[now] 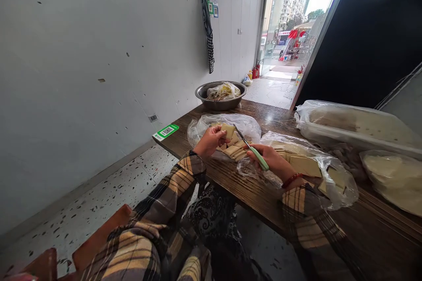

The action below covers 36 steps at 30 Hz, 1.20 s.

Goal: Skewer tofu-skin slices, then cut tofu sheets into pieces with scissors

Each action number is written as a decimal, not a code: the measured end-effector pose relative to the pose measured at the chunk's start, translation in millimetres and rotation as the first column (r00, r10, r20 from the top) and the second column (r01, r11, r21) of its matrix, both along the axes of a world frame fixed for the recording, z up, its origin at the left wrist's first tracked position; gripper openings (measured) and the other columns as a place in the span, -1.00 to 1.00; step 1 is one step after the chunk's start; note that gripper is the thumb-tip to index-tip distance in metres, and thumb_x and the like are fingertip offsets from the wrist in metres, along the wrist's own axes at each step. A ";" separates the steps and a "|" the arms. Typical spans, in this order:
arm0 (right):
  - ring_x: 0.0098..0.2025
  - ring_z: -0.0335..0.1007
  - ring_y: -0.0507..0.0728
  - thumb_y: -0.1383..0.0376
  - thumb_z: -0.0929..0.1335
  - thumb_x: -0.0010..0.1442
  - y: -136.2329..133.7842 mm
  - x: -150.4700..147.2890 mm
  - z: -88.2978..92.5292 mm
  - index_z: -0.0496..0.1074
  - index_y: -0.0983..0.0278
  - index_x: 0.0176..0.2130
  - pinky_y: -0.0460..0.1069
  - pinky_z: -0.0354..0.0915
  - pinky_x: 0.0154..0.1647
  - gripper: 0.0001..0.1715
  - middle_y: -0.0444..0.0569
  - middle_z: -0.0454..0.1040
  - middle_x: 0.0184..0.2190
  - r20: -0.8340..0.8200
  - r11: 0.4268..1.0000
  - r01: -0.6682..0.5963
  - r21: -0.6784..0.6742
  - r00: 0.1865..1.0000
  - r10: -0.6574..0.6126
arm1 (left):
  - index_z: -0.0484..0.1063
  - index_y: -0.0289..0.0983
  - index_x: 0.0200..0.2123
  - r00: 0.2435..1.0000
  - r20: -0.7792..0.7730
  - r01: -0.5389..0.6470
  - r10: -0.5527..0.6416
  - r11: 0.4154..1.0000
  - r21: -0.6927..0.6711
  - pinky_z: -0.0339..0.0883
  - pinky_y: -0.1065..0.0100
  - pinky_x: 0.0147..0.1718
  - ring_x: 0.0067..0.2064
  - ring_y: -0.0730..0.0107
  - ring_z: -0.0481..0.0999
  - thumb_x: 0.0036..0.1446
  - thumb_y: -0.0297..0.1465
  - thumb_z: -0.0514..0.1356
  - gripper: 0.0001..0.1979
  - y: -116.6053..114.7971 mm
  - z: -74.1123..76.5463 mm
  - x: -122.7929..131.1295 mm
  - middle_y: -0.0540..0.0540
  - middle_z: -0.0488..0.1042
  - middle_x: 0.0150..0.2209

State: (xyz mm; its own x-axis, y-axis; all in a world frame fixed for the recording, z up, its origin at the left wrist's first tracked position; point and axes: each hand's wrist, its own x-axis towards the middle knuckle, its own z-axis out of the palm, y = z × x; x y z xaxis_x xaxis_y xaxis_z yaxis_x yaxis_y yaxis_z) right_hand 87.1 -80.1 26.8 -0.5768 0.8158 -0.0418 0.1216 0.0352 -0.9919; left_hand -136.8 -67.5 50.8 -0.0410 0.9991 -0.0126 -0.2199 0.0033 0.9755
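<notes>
Between the thumb and fingers of my left hand (211, 141) is a pale yellow square piece (228, 131), held up over a plastic bag. My right hand (271, 159) is closed round the green handle of a pair of scissors (260, 158), whose blades point up and left, close to the square piece. Below the hands, similar cut pieces (235, 150) lie heaped on the open plastic bag (245, 122). Right of my right hand, larger flat yellowish sheets (305, 166) rest in another clear bag, partly hidden by that hand and wrist.
A metal basin (220, 103) with a plastic bag and thin sticks stands at the table's far end. A green code card (166, 131) lies at the left corner. On the right are a translucent tub (356, 129) and a bagged pale stack (392, 175).
</notes>
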 end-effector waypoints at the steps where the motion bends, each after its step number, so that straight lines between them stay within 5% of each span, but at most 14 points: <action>1: -0.64 0.17 -0.04 -0.10 0.44 -0.02 -0.7 -0.7 0.8 0.39 0.35 -0.01 -0.10 0.14 -0.66 -0.25 -0.23 0.28 -0.57 0.002 1.000 -0.007 -0.004 1.000 0.007 | 0.37 -0.37 -0.36 0.999 0.026 -0.030 0.030 1.000 0.006 0.47 0.43 -0.41 -0.39 0.48 0.52 0.01 -0.52 0.29 -0.86 0.3 1.6 -1.4 -0.07 0.49 -0.36; 7: -0.58 0.14 -0.03 -0.18 0.41 -0.04 -2.5 -5.0 -1.9 0.36 0.40 0.03 -0.09 0.10 -0.60 -0.12 -0.22 0.24 -0.56 0.036 0.999 -0.042 0.021 0.998 0.041 | 0.34 -0.38 -0.37 0.981 0.096 -0.168 0.167 0.986 0.000 0.49 0.42 -0.35 -0.39 0.48 0.55 0.07 -0.64 0.18 -0.91 -2.1 12.1 -1.5 -0.08 0.49 -0.38; 14: -0.53 0.17 -0.01 -0.14 0.40 0.01 -3.4 -7.1 -3.5 0.38 0.40 0.06 -0.09 0.13 -0.55 -0.16 -0.19 0.27 -0.55 0.105 0.993 -0.068 0.093 0.993 0.058 | 0.30 -0.33 -0.31 0.995 0.004 -0.099 0.099 0.995 0.030 0.32 0.52 -0.64 -0.54 0.45 0.54 0.06 -0.47 0.28 -0.82 -8.1 13.1 7.9 -0.06 0.49 -0.41; 24: -0.56 0.20 -0.02 -0.20 0.43 -0.08 -12.0 -8.2 10.2 0.39 0.35 0.01 -0.11 0.15 -0.61 -0.12 -0.18 0.30 -0.52 0.049 0.998 -0.061 -0.033 0.997 0.063 | 0.37 -0.40 -0.34 0.999 -0.035 0.025 -0.024 0.999 0.030 0.40 0.49 -0.50 -0.55 0.54 0.50 0.00 -0.46 0.34 -0.79 -8.3 11.3 6.6 -0.04 0.50 -0.49; 36: -0.52 0.24 0.00 -0.20 0.43 -0.08 -13.7 -8.3 13.3 0.36 0.38 0.01 -0.08 0.20 -0.56 -0.10 -0.15 0.32 -0.48 0.015 0.996 -0.066 -0.064 0.998 0.067 | 0.35 -0.39 -0.35 1.000 0.021 0.000 -0.001 1.000 0.019 0.43 0.47 -0.48 -0.52 0.50 0.53 0.04 -0.52 0.30 -0.84 -9.1 9.8 14.4 -0.06 0.52 -0.47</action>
State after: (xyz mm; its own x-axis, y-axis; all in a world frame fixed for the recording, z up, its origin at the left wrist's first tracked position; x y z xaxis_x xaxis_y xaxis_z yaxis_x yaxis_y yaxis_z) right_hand 78.8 -93.8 40.1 -0.6285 0.7711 -0.1021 0.1377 -0.0188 -0.9903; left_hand -122.4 -76.7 60.7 -0.0403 0.9992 0.0052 -0.2399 -0.0147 0.9707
